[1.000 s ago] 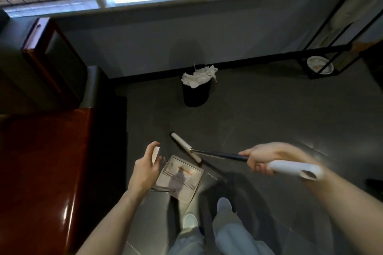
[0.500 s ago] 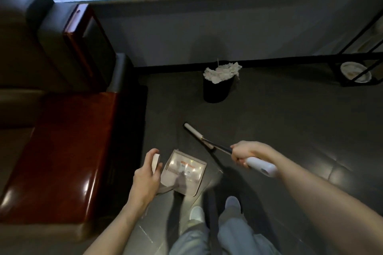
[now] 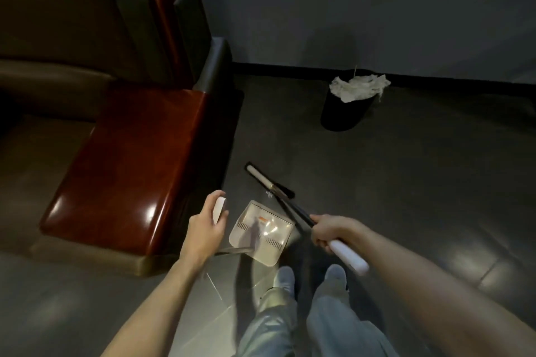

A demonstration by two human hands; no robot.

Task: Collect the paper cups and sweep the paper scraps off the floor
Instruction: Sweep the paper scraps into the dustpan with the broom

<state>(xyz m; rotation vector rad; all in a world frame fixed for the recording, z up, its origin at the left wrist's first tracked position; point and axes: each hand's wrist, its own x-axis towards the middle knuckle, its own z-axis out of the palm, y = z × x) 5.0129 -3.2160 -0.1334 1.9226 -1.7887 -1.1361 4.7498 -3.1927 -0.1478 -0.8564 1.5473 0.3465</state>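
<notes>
My left hand (image 3: 204,229) grips the white handle top of a pale dustpan (image 3: 261,233), whose tray lies on the dark floor just ahead of my feet. A few scraps, one with orange on it, lie in the tray. My right hand (image 3: 329,230) grips the broom (image 3: 293,207) where its white grip meets the dark shaft. The broom's long pale head (image 3: 259,177) rests on the floor just beyond the dustpan. A small white scrap (image 3: 269,193) lies by the shaft. No paper cup is in view.
A black waste bin (image 3: 345,113) stuffed with crumpled white paper stands by the wall skirting ahead right. A glossy red-brown side table (image 3: 130,165) and dark sofa armrests (image 3: 162,23) close off the left. Open floor lies to the right.
The view has swung left and down, so the windowsill and its cup have left the frame. The broom head has drawn closer to the dustpan; both hands keep their grips.
</notes>
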